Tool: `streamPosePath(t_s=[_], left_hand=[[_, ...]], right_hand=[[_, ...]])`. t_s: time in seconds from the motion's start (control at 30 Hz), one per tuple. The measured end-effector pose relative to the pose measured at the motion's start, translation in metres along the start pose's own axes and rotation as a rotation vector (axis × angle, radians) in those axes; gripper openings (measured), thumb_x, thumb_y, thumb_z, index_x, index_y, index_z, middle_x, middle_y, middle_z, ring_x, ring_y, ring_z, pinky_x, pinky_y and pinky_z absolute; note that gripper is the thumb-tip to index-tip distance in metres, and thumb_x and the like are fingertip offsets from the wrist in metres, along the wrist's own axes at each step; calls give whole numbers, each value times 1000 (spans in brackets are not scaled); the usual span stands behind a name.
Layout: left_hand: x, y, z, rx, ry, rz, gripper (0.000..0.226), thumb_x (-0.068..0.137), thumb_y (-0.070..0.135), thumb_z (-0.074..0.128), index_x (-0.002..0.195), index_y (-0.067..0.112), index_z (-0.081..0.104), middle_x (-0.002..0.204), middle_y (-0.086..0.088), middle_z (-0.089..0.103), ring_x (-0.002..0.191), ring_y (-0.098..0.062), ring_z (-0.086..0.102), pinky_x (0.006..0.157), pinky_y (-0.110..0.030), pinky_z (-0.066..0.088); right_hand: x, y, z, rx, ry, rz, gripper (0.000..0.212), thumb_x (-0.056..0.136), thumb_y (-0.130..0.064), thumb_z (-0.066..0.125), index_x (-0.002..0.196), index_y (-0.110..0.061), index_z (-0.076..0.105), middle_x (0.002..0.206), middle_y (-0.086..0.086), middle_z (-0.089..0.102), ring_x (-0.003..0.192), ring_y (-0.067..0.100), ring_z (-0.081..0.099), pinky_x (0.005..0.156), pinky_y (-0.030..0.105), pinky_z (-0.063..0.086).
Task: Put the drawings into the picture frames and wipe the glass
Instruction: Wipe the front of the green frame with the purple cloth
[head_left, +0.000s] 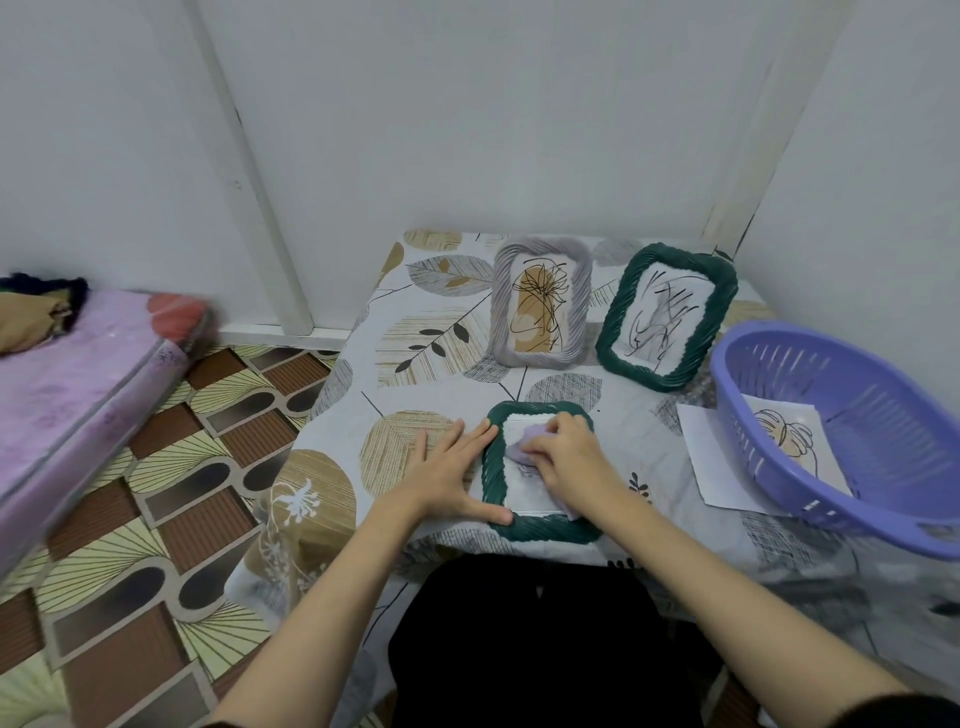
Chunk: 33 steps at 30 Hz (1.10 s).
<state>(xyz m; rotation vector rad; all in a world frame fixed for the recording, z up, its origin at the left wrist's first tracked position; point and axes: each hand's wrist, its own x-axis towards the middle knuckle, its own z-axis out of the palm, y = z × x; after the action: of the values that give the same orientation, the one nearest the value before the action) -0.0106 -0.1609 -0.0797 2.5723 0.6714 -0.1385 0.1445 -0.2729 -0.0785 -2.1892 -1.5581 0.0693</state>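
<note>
1. At 6 o'clock, nearest the camera, two bare forearms are seen reaching forward over a dark lap toward a table (415, 291) covered by a leaf-patterned cloth.
2. A dark green frame (494, 483) is laid flat at the table's near edge, just below the centre of the view.
3. The left hand (451, 475) is spread open and flat, gripping nothing; its fingertips are pressed against the frame's left border and its thumb against the near left corner.
4. The right hand (563, 460) is curled closed over a pale lilac cloth (522, 448), which is pressed onto the glass of the flat frame.
5. At 3 o'clock, a purple basket (852, 415) is tilted on the table, resting on a loose drawing (701, 452) of a line-drawn leaf, partly seen through the basket's slots.
6. At 12 o'clock, a grey frame (540, 304) is stood upright with a flower sketch inside.
7. At 1 o'clock, a second green frame (667, 322) is propped just beside it, holding a scribbled drawing.
8. At 9 o'clock, well apart from the table, a pink mattress (78, 384) is seen on the patterned floor.
</note>
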Motion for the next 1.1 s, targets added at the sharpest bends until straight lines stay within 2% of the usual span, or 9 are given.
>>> streamPosePath(t_s=[0.13,0.27,0.47,0.6,0.7,0.83,0.9,0.97,1.1], left_hand=[[1,0,1,4,27,2,111,63,68,65,147,34,1,156,17,-3,145,-11,-11,114,-53,-15],[1,-1,4,-67,45,14,110,62,66,66,147,32,6,156,15,-1,145,-10,-10,115,-50,-17],[-6,3,9,-207,36,37,97,70,54,70,147,28,18,157,14,5,145,-7,-1,118,-42,-10],[-4,3,6,-206,33,23,95,68,51,72,145,28,21,156,13,10,145,-7,4,117,-42,-7],[-3,3,5,-213,42,21,96,66,51,75,144,29,24,156,14,13,144,-7,7,117,-44,-5],[-2,2,4,-164,43,29,98,63,56,74,143,30,24,155,13,15,144,-8,12,118,-48,1],[-1,3,2,-134,42,28,98,62,57,74,143,29,25,155,12,16,143,-9,14,118,-48,5],[0,4,0,-122,50,27,98,61,56,75,142,28,27,154,11,18,142,-9,16,118,-47,8],[-1,4,-1,-114,52,30,97,62,56,75,142,27,27,154,11,18,142,-10,17,118,-45,9]], right_hand=[[-22,-11,7,69,42,-132,24,83,-30,52,78,-16,71,86,16,58,77,35,53,72,40,49],[-47,8,-16,76,-110,-281,24,80,-31,48,81,-20,69,89,15,60,84,28,52,78,30,41],[-19,9,-16,1,4,-73,21,76,-31,58,82,-20,75,81,15,59,76,37,55,70,42,50],[-38,-5,-6,21,-41,-307,29,78,-35,48,76,-20,72,80,13,61,73,28,55,67,31,48],[-50,16,-24,20,-107,-338,30,80,-35,47,76,-19,72,80,12,62,78,21,50,69,22,37],[-35,40,-45,-104,-113,-134,23,82,-24,54,84,-13,74,90,18,59,83,34,51,76,39,46],[-30,33,-39,-122,-59,-125,21,80,-22,55,82,-13,74,86,18,58,79,36,52,71,47,50],[-35,29,-28,-101,-8,-219,27,78,-29,49,74,-16,73,79,15,60,69,34,55,62,41,53],[-59,40,-39,-94,-66,-351,19,80,-26,52,77,-23,70,83,10,62,73,25,53,65,26,46]])
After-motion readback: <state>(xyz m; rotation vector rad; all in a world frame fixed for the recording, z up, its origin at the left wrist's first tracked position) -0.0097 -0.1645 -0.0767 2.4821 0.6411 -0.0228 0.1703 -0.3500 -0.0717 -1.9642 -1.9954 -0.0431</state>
